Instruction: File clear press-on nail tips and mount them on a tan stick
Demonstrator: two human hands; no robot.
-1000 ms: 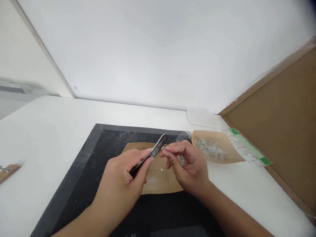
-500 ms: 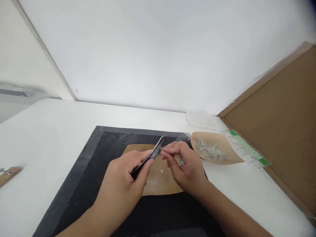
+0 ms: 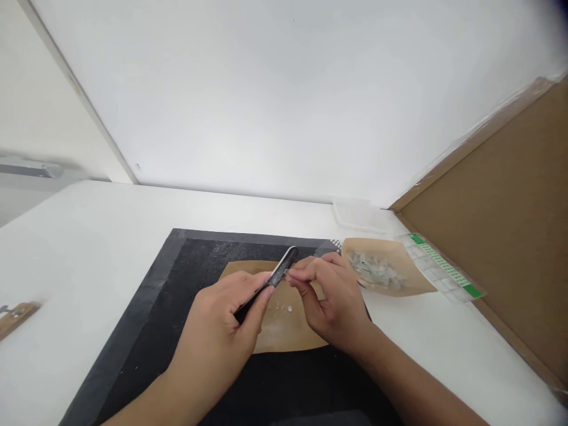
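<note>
My left hand [image 3: 222, 322] is closed round a dark, narrow file-like tool [image 3: 280, 270], whose tip points up and to the right. My right hand [image 3: 331, 299] pinches a tiny pale piece [image 3: 288, 272] against the tool's upper end. Both hands hover over a brown paper sheet [image 3: 284, 328] lying on a black mat [image 3: 151, 307]. A few small white bits [image 3: 286, 307] lie on that sheet between my hands.
To the right, a second brown sheet [image 3: 408, 278] holds a heap of several pale pieces [image 3: 375, 269]. Beside it lie a green-edged clear strip [image 3: 444, 273] and a clear plastic tray [image 3: 357, 214]. A cardboard panel [image 3: 510, 225] leans at right. A wooden object [image 3: 15, 313] sits far left.
The view has shifted slightly; both hands stay together over the sheet, with the tool's tip and the pinched piece moved only a little.
</note>
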